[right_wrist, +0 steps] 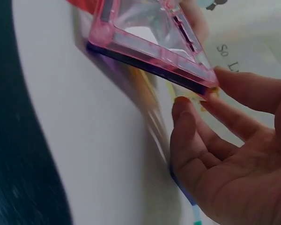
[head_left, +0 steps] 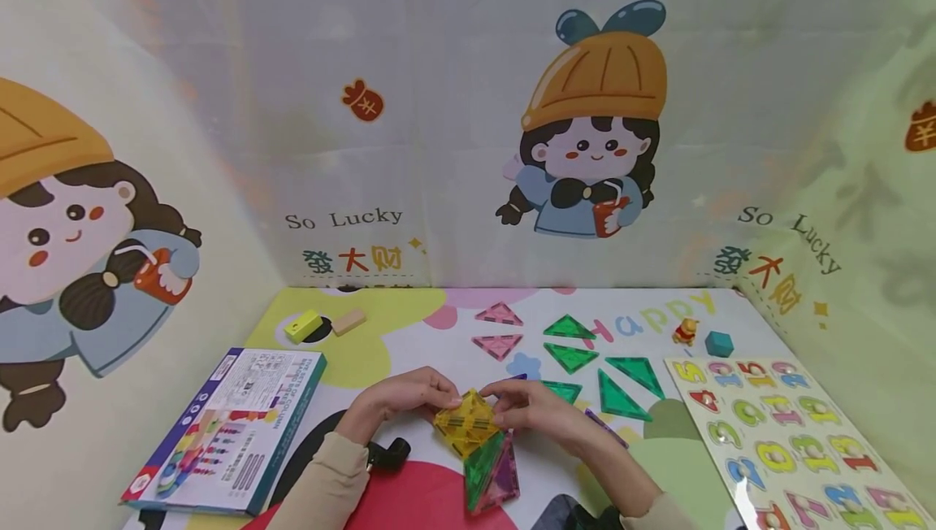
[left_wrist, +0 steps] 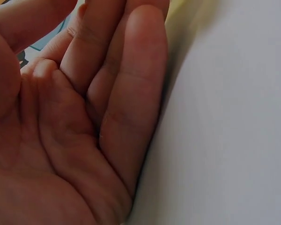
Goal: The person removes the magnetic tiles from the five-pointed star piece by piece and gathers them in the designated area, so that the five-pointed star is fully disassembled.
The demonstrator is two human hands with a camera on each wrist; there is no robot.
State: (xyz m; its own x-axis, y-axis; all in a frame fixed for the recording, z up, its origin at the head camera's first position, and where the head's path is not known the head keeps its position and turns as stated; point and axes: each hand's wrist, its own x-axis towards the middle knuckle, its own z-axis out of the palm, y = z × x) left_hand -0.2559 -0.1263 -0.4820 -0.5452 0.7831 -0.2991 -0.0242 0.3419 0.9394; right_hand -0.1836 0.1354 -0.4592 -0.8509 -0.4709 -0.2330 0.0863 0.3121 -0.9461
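Note:
Yellow see-through magnetic tiles (head_left: pixel 468 423) form a diamond between both hands. The left hand (head_left: pixel 413 392) holds their left corner, its fingers bent in the left wrist view. From the other side, the right hand (head_left: pixel 537 410) pinches the right corner between thumb and fingertips. Below the yellow tiles, a green triangular tile (head_left: pixel 481 469) and a purple-pink triangular tile (head_left: pixel 506 477) meet side by side. In the right wrist view a pink-framed tile (right_wrist: pixel 154 56) with a purple edge stands tilted over the table, its corner right at the right fingertips.
Pink triangle tiles (head_left: pixel 499 346) and several green triangle tiles (head_left: pixel 624 396) lie behind the right hand. A boxed toy (head_left: pixel 234 424) sits at left, a number puzzle board (head_left: pixel 793 440) at right. Farther back are a yellow block (head_left: pixel 303 325), a wooden block (head_left: pixel 348 321), a small figurine (head_left: pixel 685 332) and a teal cube (head_left: pixel 720 344).

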